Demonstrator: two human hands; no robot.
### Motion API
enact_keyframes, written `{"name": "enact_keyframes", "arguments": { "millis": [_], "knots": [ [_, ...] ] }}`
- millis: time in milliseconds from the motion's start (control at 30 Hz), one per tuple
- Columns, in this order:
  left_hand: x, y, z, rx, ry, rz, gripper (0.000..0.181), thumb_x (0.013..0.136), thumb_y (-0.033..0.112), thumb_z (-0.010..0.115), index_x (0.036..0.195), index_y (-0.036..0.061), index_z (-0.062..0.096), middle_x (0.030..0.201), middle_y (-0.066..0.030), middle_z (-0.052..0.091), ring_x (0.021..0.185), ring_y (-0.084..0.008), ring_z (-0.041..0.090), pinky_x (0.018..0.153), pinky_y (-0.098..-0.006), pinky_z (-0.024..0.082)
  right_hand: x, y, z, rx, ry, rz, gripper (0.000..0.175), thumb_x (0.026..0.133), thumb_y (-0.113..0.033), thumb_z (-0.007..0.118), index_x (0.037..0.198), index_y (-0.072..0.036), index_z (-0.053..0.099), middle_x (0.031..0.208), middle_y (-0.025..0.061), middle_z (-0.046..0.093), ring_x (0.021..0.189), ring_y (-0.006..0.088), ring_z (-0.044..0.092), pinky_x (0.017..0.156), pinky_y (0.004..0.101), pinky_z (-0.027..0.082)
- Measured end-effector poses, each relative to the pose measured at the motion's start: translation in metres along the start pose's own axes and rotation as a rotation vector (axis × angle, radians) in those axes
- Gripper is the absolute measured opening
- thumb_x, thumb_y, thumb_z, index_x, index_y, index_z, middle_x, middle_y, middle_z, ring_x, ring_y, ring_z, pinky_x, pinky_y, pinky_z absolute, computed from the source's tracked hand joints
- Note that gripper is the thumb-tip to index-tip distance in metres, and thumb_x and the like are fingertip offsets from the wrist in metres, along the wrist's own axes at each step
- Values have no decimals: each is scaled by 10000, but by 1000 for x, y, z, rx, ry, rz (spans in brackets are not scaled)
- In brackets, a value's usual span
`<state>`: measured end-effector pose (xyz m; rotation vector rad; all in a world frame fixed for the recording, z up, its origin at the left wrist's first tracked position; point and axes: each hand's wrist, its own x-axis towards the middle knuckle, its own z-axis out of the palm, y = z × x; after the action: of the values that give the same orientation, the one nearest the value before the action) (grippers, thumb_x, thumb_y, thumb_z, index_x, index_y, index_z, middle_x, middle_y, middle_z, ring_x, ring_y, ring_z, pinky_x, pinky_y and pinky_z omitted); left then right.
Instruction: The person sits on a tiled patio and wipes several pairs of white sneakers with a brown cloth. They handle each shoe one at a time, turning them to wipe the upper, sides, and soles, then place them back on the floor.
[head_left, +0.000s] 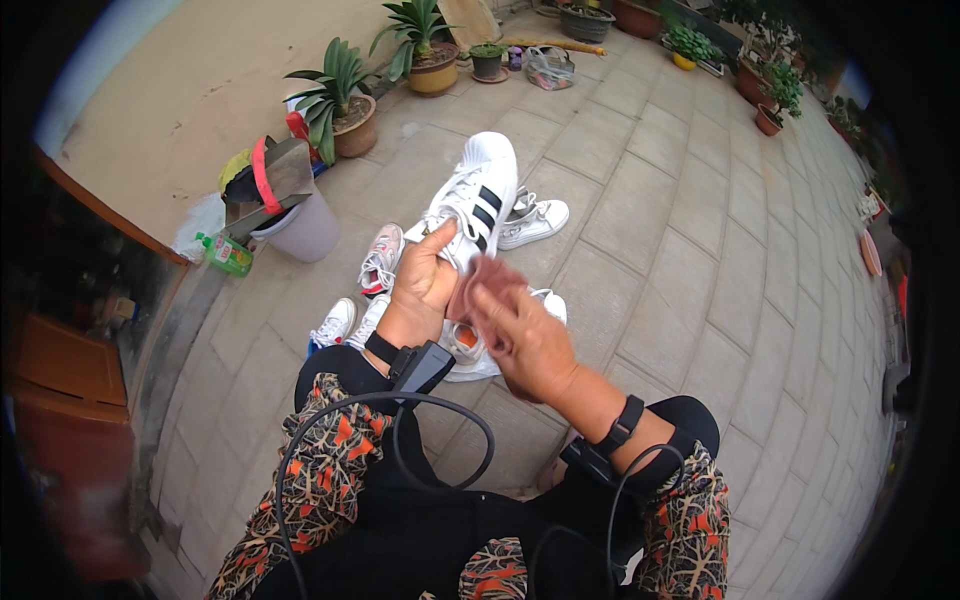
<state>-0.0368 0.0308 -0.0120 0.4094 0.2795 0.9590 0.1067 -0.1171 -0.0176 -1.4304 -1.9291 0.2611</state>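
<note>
My left hand (426, 274) grips a white sneaker (480, 187) with three black side stripes by its heel end, thumb over the collar. The shoe's toe points away from me. In my right hand (536, 337) is a bunched dusty-pink cloth (486, 296), held against or close to the shoe's heel; I cannot tell whether they touch. Beyond the held shoe, a white lace-up shoe (536, 223) rests on the paving. A pinkish sneaker (383, 255) and a white sneaker with a blue edge (334, 324) lie on the left. Another shoe with an orange insole (466, 341) is partly hidden below my hands.
A pale bucket (304, 229) with a metal dustpan (281, 176) on top stands by the wall, near a green detergent bottle (227, 255). Potted plants (354, 127) line the wall. A plastic bag (550, 69) sits farther off. Black cables (491, 442) loop from my wrist devices.
</note>
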Motion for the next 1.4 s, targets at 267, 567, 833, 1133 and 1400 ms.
{"name": "enact_keyframes", "arguments": {
  "millis": [267, 567, 833, 1133, 1400],
  "knots": [
    [7, 10, 1, 154, 24, 247, 448, 930, -45, 611, 1367, -61, 513, 1344, -163, 603, 1232, -293, 588, 1114, -417, 440, 8, 8, -18, 78, 7, -121, 535, 745, -85, 744, 1259, -206, 655, 1095, 128, 660, 944, 348, 672, 749, 422, 570],
    [2, -4, -2, 177, -6, 212, 411, 918, -53, 625, 1319, -75, 542, 1264, -162, 642, 1173, -279, 625, 1057, -391, 482, 5, -4, -9, 117, -295, -49, 510, 749, -82, 760, 1242, -183, 678, 1137, 134, 661, 956, 363, 667, 805, 416, 556],
    [-15, -14, 0, 608, -140, 353, 480, 869, -96, 587, 1346, -64, 537, 1274, -128, 638, 1177, -202, 606, 1031, -329, 463, 44, 67, -55, 202, 478, 147, 577, 731, 18, 661, 1275, -172, 673, 1072, 132, 675, 1004, 347, 659, 845, 391, 543],
    [-26, -20, 17, 1780, -477, 777, 644, 761, 284, 804, 1316, 49, 579, 1300, -101, 631, 1127, -274, 631, 957, -382, 492, 38, 8, -44, 36, 157, -268, 601, 685, -52, 789, 1257, -199, 677, 1134, 130, 653, 969, 353, 666, 777, 395, 566],
    [-39, -31, -16, 1582, -140, 424, 215, 928, 41, 621, 1132, -25, 635, 1013, -209, 704, 900, -333, 673, 826, -364, 515, 49, 69, -80, -383, 275, 432, 496, 796, -119, 718, 1268, -264, 669, 1062, 97, 646, 913, 339, 669, 762, 445, 551]
  ]
}}
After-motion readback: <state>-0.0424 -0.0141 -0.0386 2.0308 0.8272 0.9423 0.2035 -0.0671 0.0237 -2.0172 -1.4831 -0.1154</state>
